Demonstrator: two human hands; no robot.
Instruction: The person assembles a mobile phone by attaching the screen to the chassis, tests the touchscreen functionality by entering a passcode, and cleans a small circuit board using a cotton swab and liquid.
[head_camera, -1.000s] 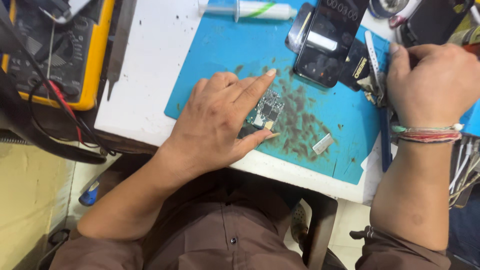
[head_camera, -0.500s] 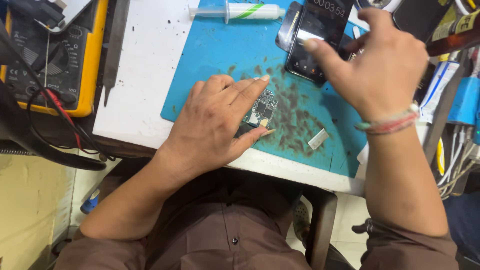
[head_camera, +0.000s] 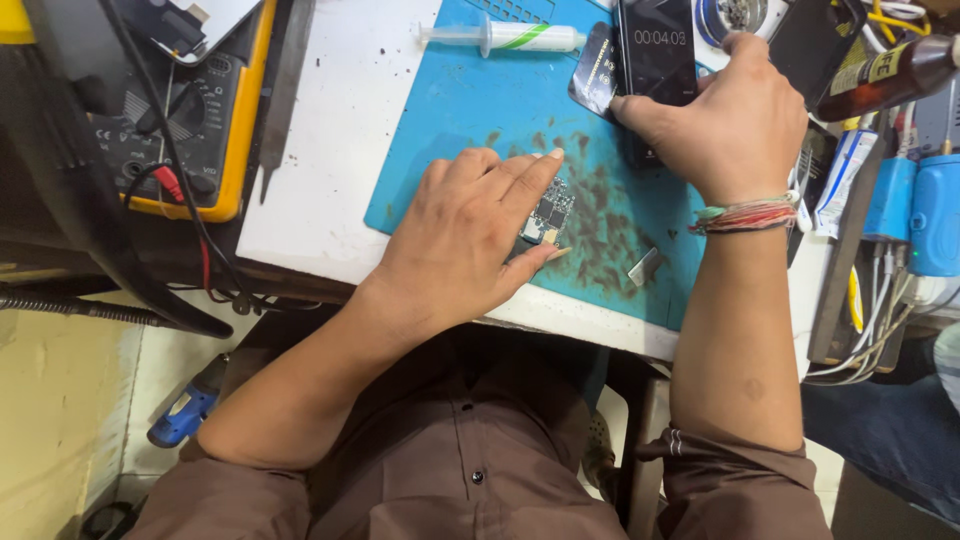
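hands: left hand (head_camera: 465, 235) lies flat, fingers extended, pinning a small circuit board (head_camera: 548, 212) at frame centre; right hand (head_camera: 735, 115) curls loosely over a dark phone (head_camera: 655, 60), upper right.
mat: blue mat (head_camera: 450, 130), stained, on the white surface (head_camera: 330, 150).
step: board steadied, phone being handled, seemingly.
next: needs a steady left hand.
syringe: top centre (head_camera: 505, 37).

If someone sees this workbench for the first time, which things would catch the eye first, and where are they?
The bright blue work mat at the centre stands out, speckled with dark stains. On it the left hand presses down a small circuit board, while the right hand rests on a dark phone at the mat's far edge. At far left sits a yellow multimeter with red and black leads.
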